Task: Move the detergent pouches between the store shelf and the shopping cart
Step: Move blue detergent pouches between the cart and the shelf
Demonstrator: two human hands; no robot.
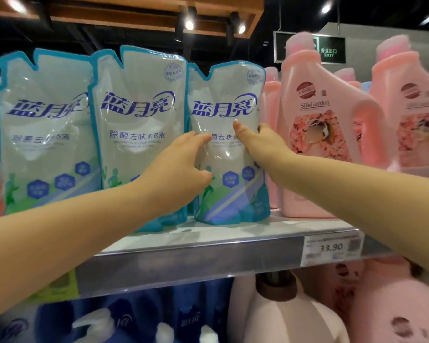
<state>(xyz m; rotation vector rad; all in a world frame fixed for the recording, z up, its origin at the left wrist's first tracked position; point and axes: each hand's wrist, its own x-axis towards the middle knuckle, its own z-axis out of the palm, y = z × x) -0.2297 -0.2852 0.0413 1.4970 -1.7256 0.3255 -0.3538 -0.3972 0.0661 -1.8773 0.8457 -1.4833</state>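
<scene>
While three pouches stand upright along the shelf's (208, 246) front edge, both hands clasp the right pouch (228, 115): the left hand (176, 167) on its left side, the right hand (260, 139) on its right. Just right of it stands a pink bottle (317, 125).

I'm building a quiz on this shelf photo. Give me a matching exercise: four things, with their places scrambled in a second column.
1. rightmost pouch
2. pink bottle
3. price tag
4. blue bottles

A. on the lower shelf
B. on the shelf's front edge
C. between both hands
D. right of the pouches

Pairs: 1-C, 2-D, 3-B, 4-A
</scene>
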